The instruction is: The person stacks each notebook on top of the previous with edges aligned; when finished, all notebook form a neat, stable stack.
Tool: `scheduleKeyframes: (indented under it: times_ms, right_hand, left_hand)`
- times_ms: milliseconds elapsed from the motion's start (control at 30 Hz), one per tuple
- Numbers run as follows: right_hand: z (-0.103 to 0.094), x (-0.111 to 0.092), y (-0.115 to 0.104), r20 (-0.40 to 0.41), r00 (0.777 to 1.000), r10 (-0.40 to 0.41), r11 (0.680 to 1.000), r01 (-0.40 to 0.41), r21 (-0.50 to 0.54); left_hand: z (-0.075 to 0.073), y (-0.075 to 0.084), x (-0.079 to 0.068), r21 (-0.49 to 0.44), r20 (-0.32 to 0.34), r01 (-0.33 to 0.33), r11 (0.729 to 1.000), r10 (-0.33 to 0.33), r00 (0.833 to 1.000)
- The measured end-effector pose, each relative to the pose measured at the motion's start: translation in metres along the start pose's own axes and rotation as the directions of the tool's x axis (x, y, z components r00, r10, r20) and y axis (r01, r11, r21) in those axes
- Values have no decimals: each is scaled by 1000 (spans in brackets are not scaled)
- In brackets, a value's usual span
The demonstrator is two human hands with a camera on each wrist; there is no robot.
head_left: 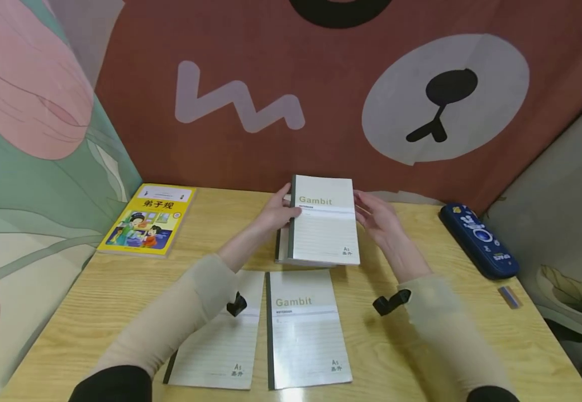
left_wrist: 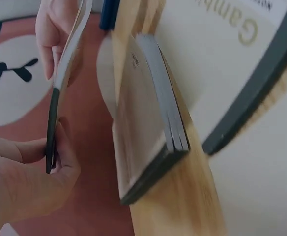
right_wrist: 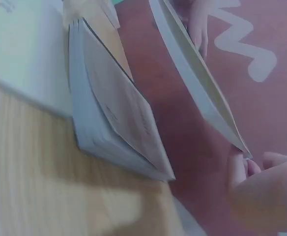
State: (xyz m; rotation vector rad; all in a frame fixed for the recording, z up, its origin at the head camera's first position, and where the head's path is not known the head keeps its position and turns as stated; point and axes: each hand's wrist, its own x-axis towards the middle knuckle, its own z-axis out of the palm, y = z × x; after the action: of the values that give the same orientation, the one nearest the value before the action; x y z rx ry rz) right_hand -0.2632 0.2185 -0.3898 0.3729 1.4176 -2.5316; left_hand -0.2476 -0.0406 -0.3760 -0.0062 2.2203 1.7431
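My left hand [head_left: 273, 211] pinches the dark spine of a pale Gambit notebook [head_left: 323, 223], thumb on the cover. This notebook is raised above a short stack of the same notebooks [left_wrist: 142, 115] on the table; it hides most of the stack in the head view. At its right edge is my right hand [head_left: 378, 218], with loosely extended fingers touching or almost touching the edge. In the right wrist view, the right fingers [right_wrist: 237, 169] are by the corner. Closer to me lie another Gambit notebook [head_left: 303, 335] and, partly under my left sleeve, one more [head_left: 220, 352].
A yellow picture-covered book [head_left: 145, 220] lies at the table's back left. On the right are a dark blue pencil case [head_left: 479, 240] and a small striped eraser-like block [head_left: 510, 297]. Behind the wooden table [head_left: 396, 357] hangs a brown bear-patterned cloth [head_left: 331, 139].
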Motion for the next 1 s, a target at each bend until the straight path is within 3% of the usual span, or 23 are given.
scheduleKeyframes:
  times_ms: [133,233,533,800,1000]
  right_hand:
    - [9,14,21,-6,999,-32,997,32,74]
    - [11,22,35,-3,998,-57,997,57,48]
    - [5,33,60,-48,990,-130,989,126,-80]
    - [3,33,66,-43,985,-169,963,156,-220]
    - [1,36,70,-29,984,-174,950,161,-267]
  left_hand:
    - [-6,-8,7,22,-80,23,999,-21,997]
    - [-8,-17,15,35,-122,37,999,-33,992]
    - [-9,-37,37,115,-159,38,993,-20,987]
    - [-7,-47,44,381,-172,-10,925,81,982]
    - [-5,-51,44,488,-200,33,872,75,977]
